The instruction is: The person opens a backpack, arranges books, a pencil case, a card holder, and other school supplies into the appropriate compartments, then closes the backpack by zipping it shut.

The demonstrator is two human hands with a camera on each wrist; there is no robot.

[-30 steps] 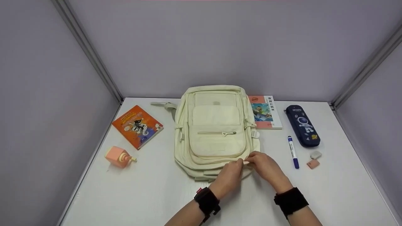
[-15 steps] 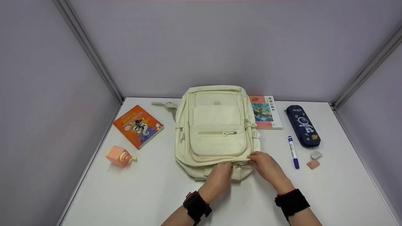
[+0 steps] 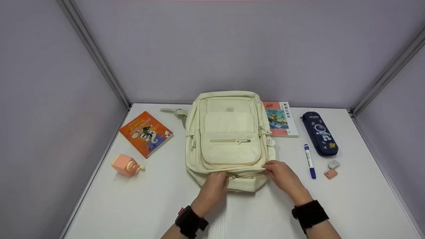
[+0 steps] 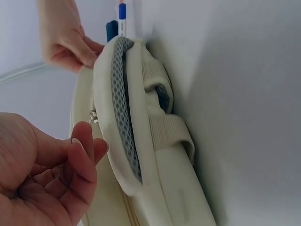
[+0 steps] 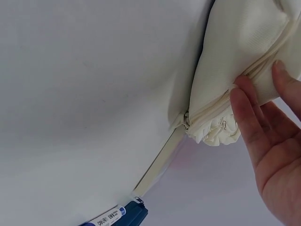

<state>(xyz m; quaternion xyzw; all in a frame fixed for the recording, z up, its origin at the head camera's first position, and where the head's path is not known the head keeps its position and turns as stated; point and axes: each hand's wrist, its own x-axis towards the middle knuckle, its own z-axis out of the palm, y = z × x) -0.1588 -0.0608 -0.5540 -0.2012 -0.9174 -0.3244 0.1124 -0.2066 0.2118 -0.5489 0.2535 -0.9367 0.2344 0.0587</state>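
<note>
Centrally on the white table (image 3: 149,199) lies the cream backpack (image 3: 229,154), front side up. Your right hand (image 3: 284,179) pinches cloth (image 5: 263,73) at its near edge; your left hand (image 3: 212,189), fingers curled, appears to pinch the zipper pull (image 4: 94,116). Should your right grip slacken, loose cloth could bunch and jam it.

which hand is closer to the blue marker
Right. The right hand pinches the backpack left of the marker; the left hand is farther left, at the backpack's near edge.
</note>
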